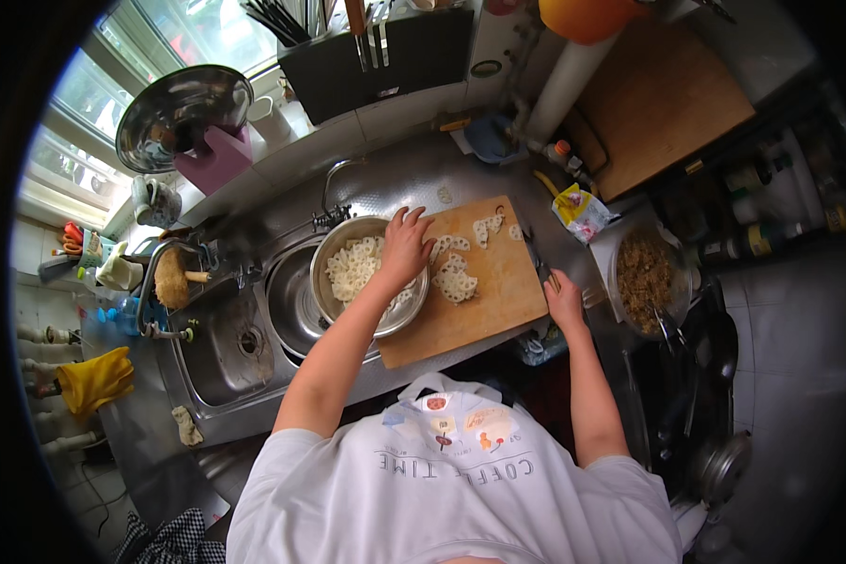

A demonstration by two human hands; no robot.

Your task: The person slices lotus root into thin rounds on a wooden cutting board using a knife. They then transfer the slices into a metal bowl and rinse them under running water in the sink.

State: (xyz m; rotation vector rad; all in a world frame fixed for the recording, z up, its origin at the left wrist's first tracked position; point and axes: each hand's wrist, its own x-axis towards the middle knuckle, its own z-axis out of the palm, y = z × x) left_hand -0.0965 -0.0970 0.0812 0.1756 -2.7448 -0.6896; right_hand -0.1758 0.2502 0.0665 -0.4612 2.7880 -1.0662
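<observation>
My left hand [405, 247] hovers over the right rim of a steel bowl [317, 285], fingers apart, with nothing visible in them; its underside is hidden. Chopped lotus root [353, 266] fills much of the bowl, which rests at the sink and against the wooden cutting board [497, 296]. My right hand [565, 302] grips a kitchen knife [534, 254] by its handle at the board's right edge, with the blade pointing away from me. On the board lie a pile of lotus root slices [455, 280] and several smaller groups near its far edge.
Left of the bowl is a double steel sink [218, 359] with a faucet [335, 180]. A bowl of brown minced filling [645, 282] stands at right, near a yellow packet [582, 215]. A knife rack [381, 77] is on the back wall. Yellow gloves [95, 381] hang at left.
</observation>
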